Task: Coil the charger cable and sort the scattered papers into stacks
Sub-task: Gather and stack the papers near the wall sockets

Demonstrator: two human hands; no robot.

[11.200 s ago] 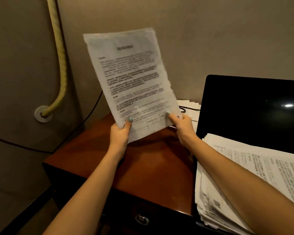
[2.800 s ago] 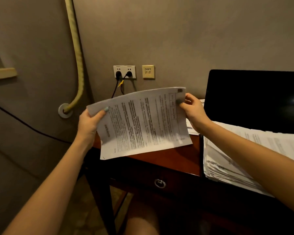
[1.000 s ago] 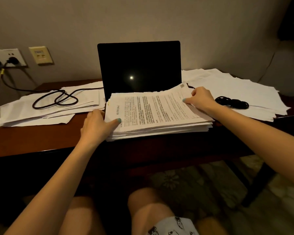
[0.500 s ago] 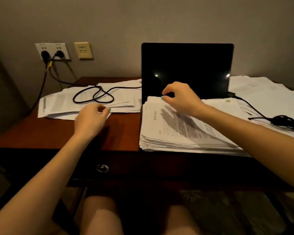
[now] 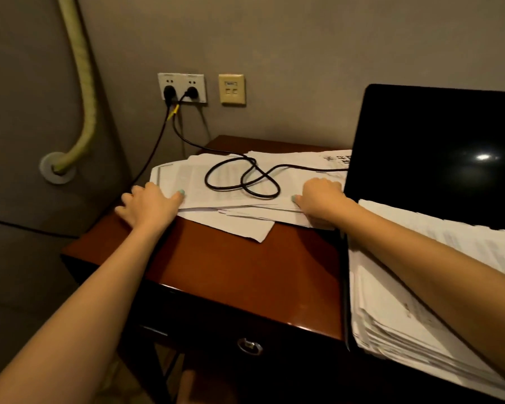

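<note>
Risk: charger cable [image 5: 263, 196], looped on the scattered papers [image 5: 245, 225] between the hands, is plugged into the wall. Lifting the sheets could snag it and spill pages off the counter [image 5: 245, 272]. Left hand [image 5: 149, 207] is spread, thumb on the sheets' edge. Right hand [image 5: 321, 196] is curled on the opposite edge; whether it pinches them, I cannot tell.

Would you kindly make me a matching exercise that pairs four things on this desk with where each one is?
Things:
1. black cable
2. tall paper stack
3. left hand
4. laptop screen

Places:
A. at the left edge of the loose papers
B. looped on top of the loose papers
C. upright at the back right
D. at the near right, in front of the screen

Pairs: 1-B, 2-D, 3-A, 4-C
</note>
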